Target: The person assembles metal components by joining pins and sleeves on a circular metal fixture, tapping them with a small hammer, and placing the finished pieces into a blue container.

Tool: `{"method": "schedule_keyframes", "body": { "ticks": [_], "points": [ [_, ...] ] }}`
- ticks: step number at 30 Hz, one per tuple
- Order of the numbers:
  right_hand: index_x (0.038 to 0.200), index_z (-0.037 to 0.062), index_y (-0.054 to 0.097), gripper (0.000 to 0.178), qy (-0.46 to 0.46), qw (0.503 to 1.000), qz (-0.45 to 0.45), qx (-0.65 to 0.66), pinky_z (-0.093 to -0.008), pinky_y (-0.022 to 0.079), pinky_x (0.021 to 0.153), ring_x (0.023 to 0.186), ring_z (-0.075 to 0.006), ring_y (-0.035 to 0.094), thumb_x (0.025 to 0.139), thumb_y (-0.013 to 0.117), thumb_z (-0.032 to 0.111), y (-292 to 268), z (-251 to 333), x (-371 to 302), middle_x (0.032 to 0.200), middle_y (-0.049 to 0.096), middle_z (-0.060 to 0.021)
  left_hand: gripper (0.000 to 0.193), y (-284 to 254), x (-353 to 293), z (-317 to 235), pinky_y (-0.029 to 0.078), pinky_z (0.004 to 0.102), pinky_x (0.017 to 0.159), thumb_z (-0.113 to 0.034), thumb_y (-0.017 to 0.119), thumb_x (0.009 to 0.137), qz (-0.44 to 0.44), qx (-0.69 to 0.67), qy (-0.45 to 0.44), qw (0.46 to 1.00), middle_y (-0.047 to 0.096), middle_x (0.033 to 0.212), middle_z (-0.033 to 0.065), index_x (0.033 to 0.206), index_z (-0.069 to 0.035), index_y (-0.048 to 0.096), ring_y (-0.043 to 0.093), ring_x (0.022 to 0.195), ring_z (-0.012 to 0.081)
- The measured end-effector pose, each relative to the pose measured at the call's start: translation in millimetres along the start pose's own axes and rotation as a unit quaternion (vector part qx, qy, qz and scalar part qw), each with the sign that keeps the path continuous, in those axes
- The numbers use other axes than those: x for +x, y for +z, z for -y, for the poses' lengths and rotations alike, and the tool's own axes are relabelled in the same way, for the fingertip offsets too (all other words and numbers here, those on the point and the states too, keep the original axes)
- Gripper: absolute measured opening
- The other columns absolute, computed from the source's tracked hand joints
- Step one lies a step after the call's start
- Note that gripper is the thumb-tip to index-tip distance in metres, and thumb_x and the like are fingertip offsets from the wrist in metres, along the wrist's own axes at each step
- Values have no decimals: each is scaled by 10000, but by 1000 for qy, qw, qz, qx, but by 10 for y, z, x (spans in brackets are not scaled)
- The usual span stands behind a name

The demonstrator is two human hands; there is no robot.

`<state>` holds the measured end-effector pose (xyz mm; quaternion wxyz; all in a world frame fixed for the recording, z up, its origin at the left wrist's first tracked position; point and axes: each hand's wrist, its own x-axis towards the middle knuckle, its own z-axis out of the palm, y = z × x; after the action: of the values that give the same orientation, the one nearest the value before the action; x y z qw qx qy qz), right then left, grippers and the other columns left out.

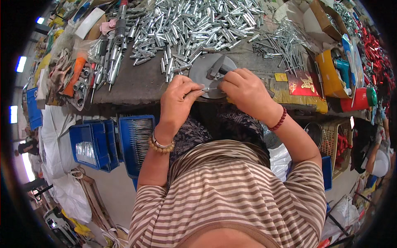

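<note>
Over the near edge of a round grey metal disc (197,73), my two hands meet. My left hand (178,101) is closed in a pinch on a small shiny metal pin (210,89). From the other side, the fingers of my right hand (248,93) close on the pin's far end; that end is hidden by them. A hammer (216,67) with a dark metal head lies on the disc, its handle partly covered by my right hand. Beyond the disc spreads a large heap of short silver metal tubes (194,27).
Thin metal rods (285,43) are piled right of the tubes. Long tools (113,62) and an orange-handled tool (76,74) lie at left. A red card (304,84) and a yellow container (331,74) sit at right. Blue trays of metal parts (124,149) stand below the bench.
</note>
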<state>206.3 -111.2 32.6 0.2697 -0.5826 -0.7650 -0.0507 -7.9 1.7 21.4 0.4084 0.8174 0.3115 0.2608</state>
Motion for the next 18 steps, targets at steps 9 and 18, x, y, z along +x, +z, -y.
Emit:
{"method": "schedule_keyframes", "body": {
  "ticks": [9,18],
  "points": [
    [885,96,681,115,-16,998,-53,33,-379,505,815,917,-236,612,773,680,121,62,47,-91,936,576,-50,150,6,1,15,514,349,721,-26,796,832,-20,63,91,994,622,912,71,979,-53,781,645,805,238],
    [930,73,708,110,323,927,-159,-110,-440,557,719,843,-349,682,840,753,118,-322,-637,-434,924,674,-112,178,13,-3,2,521,334,716,2,806,821,-33,42,81,995,624,917,62,986,-59,786,644,805,212]
  ]
}}
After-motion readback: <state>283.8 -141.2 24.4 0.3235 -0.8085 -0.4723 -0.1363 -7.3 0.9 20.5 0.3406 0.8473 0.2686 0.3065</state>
